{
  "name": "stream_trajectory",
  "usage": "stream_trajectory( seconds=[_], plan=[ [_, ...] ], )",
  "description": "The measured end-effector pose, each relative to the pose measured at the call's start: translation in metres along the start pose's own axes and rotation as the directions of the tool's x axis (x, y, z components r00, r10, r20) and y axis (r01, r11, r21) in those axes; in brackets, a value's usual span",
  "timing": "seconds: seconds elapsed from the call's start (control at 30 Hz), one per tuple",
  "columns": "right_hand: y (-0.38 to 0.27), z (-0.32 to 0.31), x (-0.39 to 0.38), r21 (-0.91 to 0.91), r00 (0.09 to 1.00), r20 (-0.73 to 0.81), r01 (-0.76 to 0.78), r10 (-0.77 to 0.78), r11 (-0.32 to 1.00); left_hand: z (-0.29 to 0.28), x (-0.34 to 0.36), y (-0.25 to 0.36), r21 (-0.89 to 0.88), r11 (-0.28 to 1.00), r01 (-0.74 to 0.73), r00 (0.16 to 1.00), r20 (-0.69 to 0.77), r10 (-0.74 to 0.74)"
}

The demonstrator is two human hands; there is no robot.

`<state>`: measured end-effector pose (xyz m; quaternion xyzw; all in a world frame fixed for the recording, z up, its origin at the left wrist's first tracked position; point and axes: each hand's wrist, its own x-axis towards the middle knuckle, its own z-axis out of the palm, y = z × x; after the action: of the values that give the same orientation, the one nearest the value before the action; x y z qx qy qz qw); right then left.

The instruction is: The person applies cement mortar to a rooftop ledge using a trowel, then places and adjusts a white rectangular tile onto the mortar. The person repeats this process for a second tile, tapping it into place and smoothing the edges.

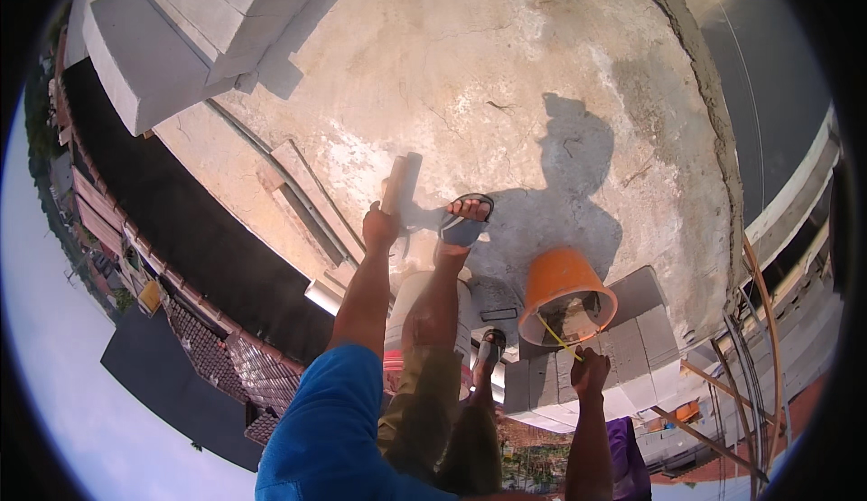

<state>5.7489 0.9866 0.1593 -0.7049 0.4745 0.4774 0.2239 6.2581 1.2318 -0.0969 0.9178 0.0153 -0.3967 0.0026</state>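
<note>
My left hand (380, 227) is closed round a narrow, flat, rectangular tool (396, 185), probably a trowel, held above the concrete surface. Its handle is hidden in my fist. My right hand (591, 370) grips the thin yellow handle (557, 337) of an orange bucket (564, 275). The bucket leans with its mouth toward me, and grey residue coats its inside. Beside the bucket sit several light grey blocks (632, 347). One sandalled foot (467, 217) stands between my hands; the other foot (492, 346) is farther back.
A pale bucket (459, 316) stands partly behind my leg. Pipes and boards (298, 194) lie along the left edge, beside a dark drop (190, 212). Large pale blocks (172, 50) stand at the far left. Wooden poles (763, 320) rise at the right, past the concrete edge (695, 50).
</note>
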Motion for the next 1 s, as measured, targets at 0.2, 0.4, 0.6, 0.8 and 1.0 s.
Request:
stream_trajectory(
  seconds=[0.2,0.4,0.6,0.8,1.0],
  plan=[
    [-0.01,-0.01,0.006,-0.032,0.998,0.023,-0.052,0.053,0.998,-0.002,0.005,0.017,0.065,0.993,0.096,0.988,0.113,-0.103],
    [-0.006,-0.031,-0.002,-0.145,0.938,0.345,0.035,0.017,0.989,-0.087,-0.065,0.004,0.041,0.99,-0.136,0.976,0.178,0.126],
    [-0.037,-0.12,-0.043,-0.077,0.941,0.339,0.024,0.003,0.997,-0.271,-0.148,-0.049,0.076,0.984,-0.163,0.986,0.051,0.16],
    [-0.069,-0.222,-0.114,-0.019,0.975,0.167,0.15,-0.144,0.989,-0.464,-0.245,-0.118,0.023,0.999,-0.022,0.972,-0.233,0.027],
    [-0.093,-0.319,-0.165,-0.09,0.991,0.058,0.123,-0.118,0.988,-0.579,-0.267,-0.103,-0.113,0.99,0.087,0.926,-0.357,-0.122]
  ],
)
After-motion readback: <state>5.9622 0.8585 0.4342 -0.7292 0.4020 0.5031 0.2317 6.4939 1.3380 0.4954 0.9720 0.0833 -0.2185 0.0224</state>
